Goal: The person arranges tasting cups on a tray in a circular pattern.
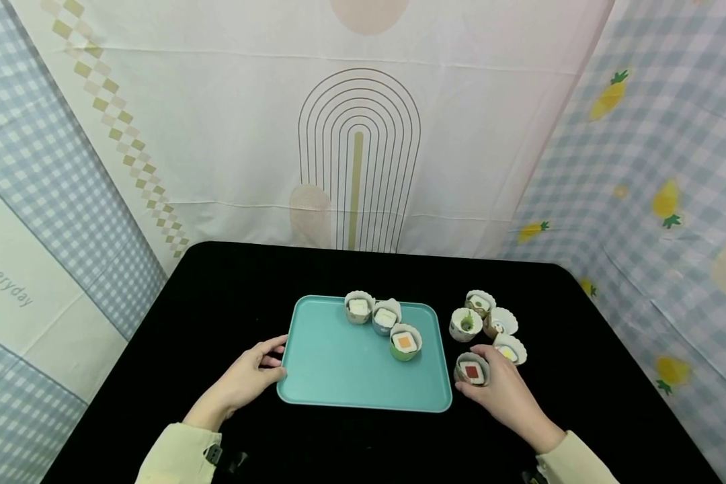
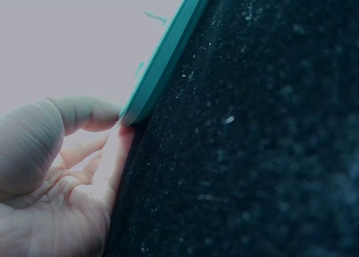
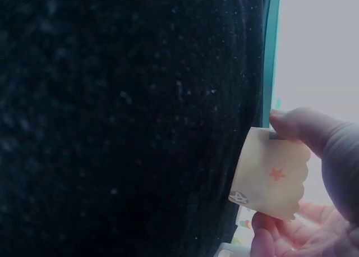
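Observation:
My left hand [image 1: 242, 382] holds the left edge of a turquoise tray [image 1: 339, 370], thumb and fingers meeting at its rim in the left wrist view. Three paper cups with white pieces inside stand at the tray's back right: one at the back [image 1: 358, 307], a blue one [image 1: 386, 317] and a green one [image 1: 405, 343] with an orange square on its piece. Just off the tray's right edge, my right hand [image 1: 511, 396] grips a paper baking cup [image 1: 472, 370] holding a white piece with a red square. The right wrist view shows this cup's pale side [image 3: 272, 173] between thumb and fingers.
Several more paper cups cluster right of the tray, including one with a green sprig [image 1: 466, 324] and one with a yellow mark [image 1: 511, 350], close to my right hand. Everything rests on a black-covered table [image 1: 242, 289]. Printed cloth [image 1: 236, 134] hangs behind it.

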`<state>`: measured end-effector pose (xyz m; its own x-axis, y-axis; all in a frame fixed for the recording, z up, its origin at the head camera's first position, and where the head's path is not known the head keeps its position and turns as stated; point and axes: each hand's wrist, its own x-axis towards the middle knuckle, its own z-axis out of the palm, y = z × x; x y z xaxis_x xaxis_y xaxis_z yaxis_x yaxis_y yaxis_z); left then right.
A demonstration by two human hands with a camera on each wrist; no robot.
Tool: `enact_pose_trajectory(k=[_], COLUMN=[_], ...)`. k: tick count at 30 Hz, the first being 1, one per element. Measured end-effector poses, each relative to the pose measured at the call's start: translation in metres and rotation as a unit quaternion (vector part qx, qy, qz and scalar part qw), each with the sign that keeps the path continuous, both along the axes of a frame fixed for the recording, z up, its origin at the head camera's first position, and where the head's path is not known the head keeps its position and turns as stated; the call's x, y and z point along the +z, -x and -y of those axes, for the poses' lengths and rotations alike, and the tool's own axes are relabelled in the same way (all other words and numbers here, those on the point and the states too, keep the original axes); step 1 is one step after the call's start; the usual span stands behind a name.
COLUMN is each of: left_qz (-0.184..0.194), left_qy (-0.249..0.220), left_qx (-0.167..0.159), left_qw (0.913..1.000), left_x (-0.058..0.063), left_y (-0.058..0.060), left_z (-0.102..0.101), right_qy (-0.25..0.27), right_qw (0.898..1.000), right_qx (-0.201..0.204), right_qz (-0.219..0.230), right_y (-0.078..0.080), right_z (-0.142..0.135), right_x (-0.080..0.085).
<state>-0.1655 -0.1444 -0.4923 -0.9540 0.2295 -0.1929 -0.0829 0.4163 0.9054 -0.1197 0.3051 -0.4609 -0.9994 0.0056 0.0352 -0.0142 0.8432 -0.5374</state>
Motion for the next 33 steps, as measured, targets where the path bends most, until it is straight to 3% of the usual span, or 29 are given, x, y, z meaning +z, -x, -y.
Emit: enact_pose_trajectory(k=[17, 33], left_qz=[-0.001, 0.0], left_qy=[0.006, 0.006], left_qx=[0.002, 0.001], left_qw=[1.0, 1.0], left_x=[0.003, 0.004], left_y=[-0.001, -0.002], left_z=[-0.001, -0.001], right_qy=[0.013, 0.05], right_qw=[0.999, 0.999], right_qx=[-0.023, -0.015], right_qz=[0.037, 0.014], right_y=[0.0, 0.001], right_z=[0.001, 0.007], right_x=[-0.004, 0.011])
